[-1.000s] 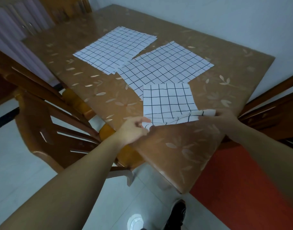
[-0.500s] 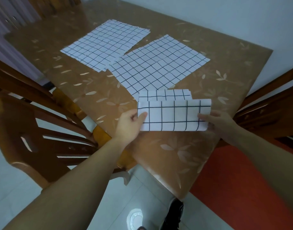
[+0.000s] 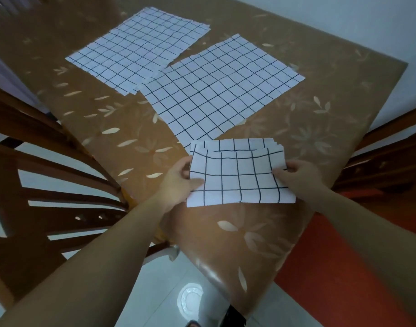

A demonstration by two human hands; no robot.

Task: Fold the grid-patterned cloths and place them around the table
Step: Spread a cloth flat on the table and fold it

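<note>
A white cloth with a black grid, folded over itself (image 3: pixel 237 178), lies near the table's front corner. My left hand (image 3: pixel 178 181) pinches its left edge with the thumb on top. My right hand (image 3: pixel 299 177) pinches the right edge of the upper flap. The flap's far edge stops short of the layer beneath, which shows as a strip behind it. Two more grid cloths lie flat and unfolded farther back: one in the middle (image 3: pixel 221 90), one at the back left (image 3: pixel 141 47), their corners overlapping.
The brown table (image 3: pixel 237 251) has a glossy leaf-print cover and a rounded front corner. A wooden chair (image 3: pixel 49 175) stands at the left edge, another chair (image 3: pixel 386 156) at the right. A pale wall runs behind; white tile and red floor lie below.
Both hands have carried the near edge of the cloth up and over away from me, so the flap now covers most of the cloth. The camera moved closer.
</note>
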